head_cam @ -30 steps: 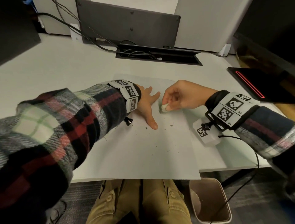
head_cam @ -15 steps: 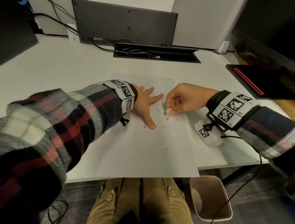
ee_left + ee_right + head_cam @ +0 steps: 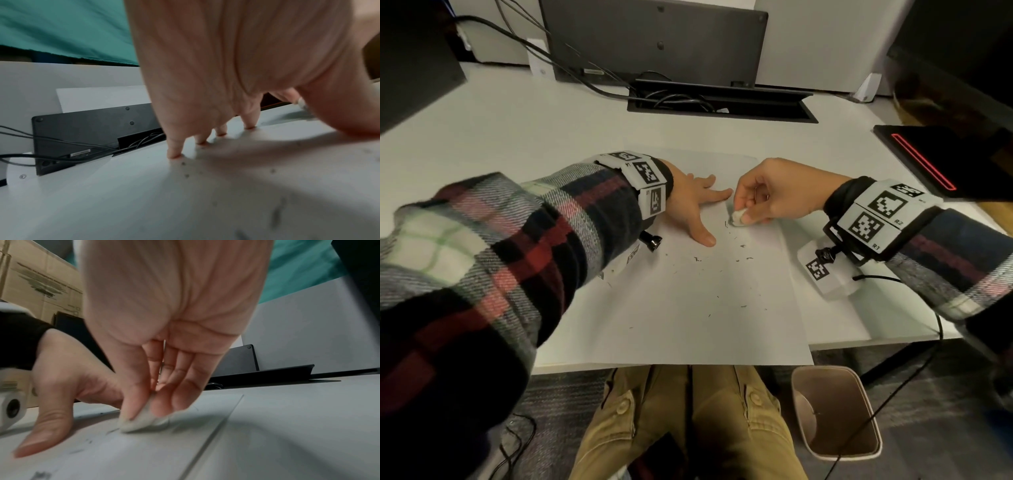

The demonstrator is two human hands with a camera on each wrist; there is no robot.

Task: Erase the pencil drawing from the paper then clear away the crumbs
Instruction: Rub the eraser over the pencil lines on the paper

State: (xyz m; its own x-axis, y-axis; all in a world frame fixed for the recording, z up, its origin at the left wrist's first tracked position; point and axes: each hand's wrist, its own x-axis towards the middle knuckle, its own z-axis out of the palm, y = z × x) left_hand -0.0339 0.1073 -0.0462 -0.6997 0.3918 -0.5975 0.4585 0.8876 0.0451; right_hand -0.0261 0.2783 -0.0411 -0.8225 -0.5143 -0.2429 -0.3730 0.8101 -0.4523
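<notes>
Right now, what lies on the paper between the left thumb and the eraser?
Head view: only bare paper with a few dark eraser crumbs and a faint pencil mark beside the eraser; left thumb.

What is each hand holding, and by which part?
Right hand pinches the eraser by its upper part; left hand holds nothing, pressing flat on the paper.

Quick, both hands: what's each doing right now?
Left hand: open, fingers spread flat, pressing the paper.
Right hand: pinching the eraser against the paper.
</notes>
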